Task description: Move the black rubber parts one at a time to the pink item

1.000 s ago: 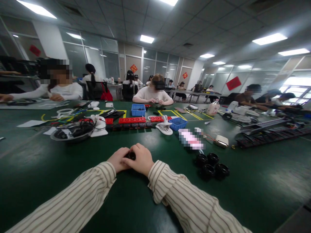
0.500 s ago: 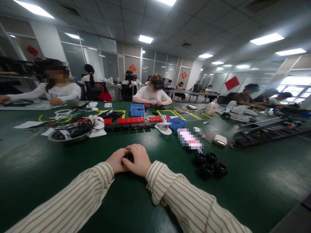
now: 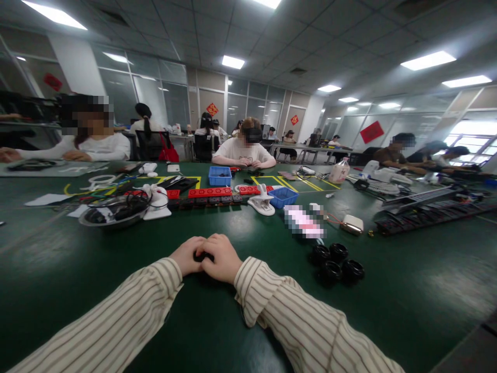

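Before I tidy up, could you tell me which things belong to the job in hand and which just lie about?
In hand: small black part clasped by left hand and right hand; black rings alongside.
Lying about: red power strips, blue basket, cable bowl.

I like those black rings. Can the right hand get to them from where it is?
Probably yes. Only bare green table lies between the right hand and the black rings, though that hand is busy holding a small black part.

Green worktable (image 3: 77, 269), glass partition walls (image 3: 155, 98), ceiling light panels (image 3: 427, 60)
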A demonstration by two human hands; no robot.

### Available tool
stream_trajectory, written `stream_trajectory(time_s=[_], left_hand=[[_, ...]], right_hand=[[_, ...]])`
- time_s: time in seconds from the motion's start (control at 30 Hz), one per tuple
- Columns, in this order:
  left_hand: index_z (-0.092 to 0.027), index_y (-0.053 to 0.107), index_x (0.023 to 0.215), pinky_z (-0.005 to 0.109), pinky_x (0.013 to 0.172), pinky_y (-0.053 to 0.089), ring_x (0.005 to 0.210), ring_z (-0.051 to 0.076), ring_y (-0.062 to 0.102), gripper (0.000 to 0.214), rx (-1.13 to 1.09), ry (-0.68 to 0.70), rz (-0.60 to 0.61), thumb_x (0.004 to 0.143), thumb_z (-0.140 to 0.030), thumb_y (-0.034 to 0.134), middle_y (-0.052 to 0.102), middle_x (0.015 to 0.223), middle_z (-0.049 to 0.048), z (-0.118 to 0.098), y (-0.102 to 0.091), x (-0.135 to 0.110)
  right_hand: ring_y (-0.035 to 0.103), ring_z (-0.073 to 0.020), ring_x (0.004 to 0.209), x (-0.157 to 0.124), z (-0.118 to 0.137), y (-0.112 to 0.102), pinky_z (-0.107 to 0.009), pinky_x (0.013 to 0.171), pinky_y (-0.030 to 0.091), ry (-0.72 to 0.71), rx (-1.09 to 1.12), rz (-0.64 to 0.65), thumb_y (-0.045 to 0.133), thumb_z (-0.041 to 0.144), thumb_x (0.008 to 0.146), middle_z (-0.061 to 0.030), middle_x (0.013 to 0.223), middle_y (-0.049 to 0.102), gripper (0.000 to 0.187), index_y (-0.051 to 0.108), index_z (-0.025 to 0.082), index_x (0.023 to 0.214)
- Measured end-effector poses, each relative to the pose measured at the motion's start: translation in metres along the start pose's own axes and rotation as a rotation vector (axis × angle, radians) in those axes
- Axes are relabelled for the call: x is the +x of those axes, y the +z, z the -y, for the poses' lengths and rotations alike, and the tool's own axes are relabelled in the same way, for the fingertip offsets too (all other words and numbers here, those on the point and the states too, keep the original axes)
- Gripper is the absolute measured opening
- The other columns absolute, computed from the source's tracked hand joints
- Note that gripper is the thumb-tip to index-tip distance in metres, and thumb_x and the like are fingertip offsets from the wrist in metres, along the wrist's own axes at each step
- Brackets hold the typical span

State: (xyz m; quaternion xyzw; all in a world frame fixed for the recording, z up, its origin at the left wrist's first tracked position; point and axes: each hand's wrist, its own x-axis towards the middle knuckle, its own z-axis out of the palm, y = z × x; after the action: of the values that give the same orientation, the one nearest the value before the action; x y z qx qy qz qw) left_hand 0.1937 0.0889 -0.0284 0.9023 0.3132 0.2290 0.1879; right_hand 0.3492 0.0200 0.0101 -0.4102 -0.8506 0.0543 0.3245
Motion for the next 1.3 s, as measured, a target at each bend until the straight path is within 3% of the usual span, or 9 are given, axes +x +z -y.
stream_trajectory(time_s=[0.13, 0.27, 0.37, 0.5, 0.67, 0.83, 0.97, 1.1, 1.3], left_hand=[[-0.017, 0.059, 0.093, 0.037, 0.09, 0.043, 0.097, 0.025, 0.054, 0.04, -0.019, -0.033, -0.013, 0.054, -0.022, 0.064, 0.06, 0.1, 0.0057, -0.001, 0.0, 0.0], [-0.018, 0.055, 0.1, 0.037, 0.084, 0.045, 0.09, 0.025, 0.055, 0.046, 0.058, -0.074, 0.012, 0.059, -0.034, 0.066, 0.058, 0.095, 0.006, -0.011, -0.002, 0.002], [-0.016, 0.055, 0.095, 0.038, 0.08, 0.044, 0.085, 0.025, 0.055, 0.04, 0.171, -0.103, 0.013, 0.062, -0.036, 0.064, 0.057, 0.088, 0.0064, -0.018, -0.003, 0.003], [-0.018, 0.055, 0.083, 0.037, 0.079, 0.044, 0.083, 0.024, 0.054, 0.024, 0.203, -0.104, -0.023, 0.061, -0.026, 0.062, 0.057, 0.085, 0.0056, -0.02, -0.002, 0.002], [-0.017, 0.057, 0.09, 0.037, 0.085, 0.044, 0.09, 0.024, 0.054, 0.033, 0.081, -0.054, -0.032, 0.057, -0.023, 0.062, 0.059, 0.094, 0.0064, -0.012, -0.002, 0.001], [-0.018, 0.059, 0.093, 0.037, 0.088, 0.044, 0.096, 0.026, 0.055, 0.038, 0.013, -0.032, -0.001, 0.056, -0.026, 0.063, 0.06, 0.1, 0.0062, -0.006, -0.003, 0.0], [-0.018, 0.059, 0.098, 0.038, 0.085, 0.044, 0.091, 0.026, 0.056, 0.043, 0.066, -0.063, -0.006, 0.058, -0.032, 0.065, 0.06, 0.097, 0.0062, -0.009, -0.002, 0.001], [-0.016, 0.056, 0.1, 0.038, 0.082, 0.044, 0.089, 0.026, 0.055, 0.046, 0.109, -0.058, 0.021, 0.06, -0.037, 0.066, 0.059, 0.093, 0.007, -0.012, -0.002, 0.002], [-0.018, 0.056, 0.085, 0.035, 0.08, 0.044, 0.084, 0.023, 0.053, 0.029, 0.119, -0.058, -0.045, 0.059, -0.025, 0.063, 0.057, 0.086, 0.0045, -0.01, 0.0, 0.002]], right_hand=[[0.049, -0.0176, 0.092, -0.001, 0.005, -0.004, -0.032, 0.086, 0.034, -0.024, 0.037, -0.033, 0.056, 0.014, 0.07, -0.0012, 0.089, 0.061, 0.019, 0.058, 0.019, 0.089], [0.048, -0.0189, 0.091, -0.001, 0.007, -0.006, -0.033, 0.083, 0.035, 0.133, -0.016, -0.121, 0.062, 0.032, 0.074, -0.0039, 0.092, 0.056, 0.024, 0.055, 0.018, 0.091], [0.047, -0.0187, 0.086, 0.001, 0.005, -0.002, -0.033, 0.078, 0.036, 0.228, -0.076, -0.126, 0.064, 0.042, 0.073, -0.0038, 0.089, 0.053, 0.029, 0.055, 0.018, 0.086], [0.047, -0.0183, 0.085, 0.002, 0.0, 0.003, -0.032, 0.077, 0.035, 0.249, -0.118, -0.095, 0.065, 0.039, 0.074, -0.0028, 0.084, 0.053, 0.023, 0.055, 0.018, 0.079], [0.048, -0.018, 0.086, 0.001, -0.002, 0.003, -0.031, 0.078, 0.036, 0.146, -0.069, -0.07, 0.06, 0.024, 0.073, -0.0028, 0.085, 0.055, 0.012, 0.057, 0.018, 0.083], [0.049, -0.018, 0.088, -0.001, 0.002, -0.002, -0.032, 0.082, 0.035, 0.037, 0.009, -0.02, 0.054, 0.012, 0.069, -0.0018, 0.083, 0.059, 0.018, 0.058, 0.019, 0.085], [0.049, -0.019, 0.092, -0.001, 0.005, -0.005, -0.033, 0.085, 0.034, 0.072, 0.026, -0.087, 0.058, 0.02, 0.073, -0.0029, 0.089, 0.059, 0.017, 0.057, 0.019, 0.089], [0.048, -0.0196, 0.091, 0.0, 0.005, -0.003, -0.034, 0.082, 0.036, 0.204, -0.027, -0.143, 0.063, 0.036, 0.075, -0.0049, 0.093, 0.055, 0.027, 0.055, 0.018, 0.093], [0.048, -0.0186, 0.084, 0.002, -0.001, 0.004, -0.032, 0.077, 0.037, 0.259, -0.095, -0.094, 0.063, 0.037, 0.075, -0.0033, 0.084, 0.055, 0.021, 0.056, 0.018, 0.081]])
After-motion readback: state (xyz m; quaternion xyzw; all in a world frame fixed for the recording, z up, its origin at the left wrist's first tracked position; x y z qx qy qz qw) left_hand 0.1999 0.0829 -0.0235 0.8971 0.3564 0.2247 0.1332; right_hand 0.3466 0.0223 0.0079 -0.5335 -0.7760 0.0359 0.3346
